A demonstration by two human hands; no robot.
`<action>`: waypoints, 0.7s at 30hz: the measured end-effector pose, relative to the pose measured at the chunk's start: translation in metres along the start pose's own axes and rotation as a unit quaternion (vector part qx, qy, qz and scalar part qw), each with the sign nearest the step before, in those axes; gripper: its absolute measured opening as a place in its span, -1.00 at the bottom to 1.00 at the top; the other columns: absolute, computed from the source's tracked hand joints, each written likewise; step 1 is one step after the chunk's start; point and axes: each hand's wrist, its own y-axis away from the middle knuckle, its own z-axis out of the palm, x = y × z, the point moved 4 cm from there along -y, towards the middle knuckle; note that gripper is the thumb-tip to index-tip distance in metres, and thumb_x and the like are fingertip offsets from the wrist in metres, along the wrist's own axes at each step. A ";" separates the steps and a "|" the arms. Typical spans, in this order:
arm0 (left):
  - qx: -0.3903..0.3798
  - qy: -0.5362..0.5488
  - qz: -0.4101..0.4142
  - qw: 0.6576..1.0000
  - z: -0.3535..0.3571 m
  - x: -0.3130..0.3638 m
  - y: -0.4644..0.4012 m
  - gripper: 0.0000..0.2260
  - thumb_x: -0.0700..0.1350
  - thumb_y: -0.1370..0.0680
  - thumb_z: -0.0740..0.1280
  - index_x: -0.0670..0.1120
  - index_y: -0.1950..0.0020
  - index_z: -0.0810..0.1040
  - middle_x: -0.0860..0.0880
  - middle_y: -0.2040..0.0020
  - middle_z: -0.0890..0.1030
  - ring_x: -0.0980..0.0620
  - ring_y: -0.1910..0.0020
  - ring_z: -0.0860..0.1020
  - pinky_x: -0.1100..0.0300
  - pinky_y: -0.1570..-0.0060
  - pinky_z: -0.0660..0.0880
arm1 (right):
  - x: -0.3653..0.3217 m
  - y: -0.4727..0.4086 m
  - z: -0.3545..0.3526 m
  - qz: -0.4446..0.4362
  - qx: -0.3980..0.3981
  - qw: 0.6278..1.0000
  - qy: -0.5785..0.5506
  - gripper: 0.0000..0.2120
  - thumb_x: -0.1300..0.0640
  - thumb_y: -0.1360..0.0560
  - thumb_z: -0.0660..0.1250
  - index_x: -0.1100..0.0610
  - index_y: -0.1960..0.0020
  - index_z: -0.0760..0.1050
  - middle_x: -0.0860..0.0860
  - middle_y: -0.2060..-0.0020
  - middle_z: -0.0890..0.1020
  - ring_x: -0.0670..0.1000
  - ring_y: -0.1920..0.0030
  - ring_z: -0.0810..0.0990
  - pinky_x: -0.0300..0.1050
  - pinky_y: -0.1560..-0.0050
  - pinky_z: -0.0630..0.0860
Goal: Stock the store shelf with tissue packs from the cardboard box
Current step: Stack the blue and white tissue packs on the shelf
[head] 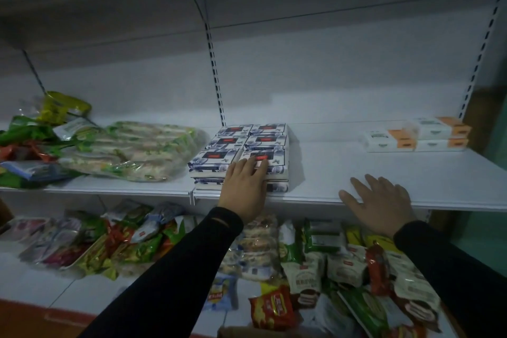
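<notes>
A stack of blue-and-white tissue packs (238, 145) with dark red labels lies on the white shelf (343, 164), near its front edge at the middle. My left hand (245, 186) rests on the stack's front right corner, fingers straight across the top pack. My right hand (380, 202) lies flat and spread on the bare shelf board to the right of the stack, holding nothing. White tissue packs with orange ends (417, 134) lie at the far right of the same shelf. The cardboard box is not clearly in view.
Clear bags of green-and-white snacks (129, 151) and colourful packets (30, 143) fill the shelf's left part. The lower shelf (33, 280) holds several snack packets (274, 307). A slotted upright (215, 71) runs up the back panel. Another shelf hangs overhead.
</notes>
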 end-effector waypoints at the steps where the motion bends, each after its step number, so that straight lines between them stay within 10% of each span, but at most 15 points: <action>1: -0.002 0.002 -0.006 1.000 0.001 -0.001 -0.001 -0.56 -0.07 -0.62 0.08 -0.03 -0.52 0.19 -0.11 -0.48 0.29 -0.12 -0.46 0.20 -0.06 -0.47 0.06 | 0.000 0.000 0.001 0.002 0.002 1.000 -0.002 -0.17 -0.45 -0.41 -0.33 -0.13 -0.57 0.04 0.02 -0.58 0.06 0.12 -0.56 0.03 0.12 -0.51 -0.06; 21: -0.053 0.153 -0.002 0.987 -0.006 0.002 0.107 -0.52 0.07 -0.58 0.04 -0.10 -0.43 0.38 -0.11 -0.37 0.44 -0.12 -0.33 0.38 0.04 -0.30 0.31 | -0.012 0.047 -0.002 -0.058 0.028 0.997 -0.036 -0.31 -0.34 -0.57 -0.06 0.03 -0.55 0.16 0.14 -0.55 0.18 0.18 -0.53 0.13 0.12 -0.51 0.06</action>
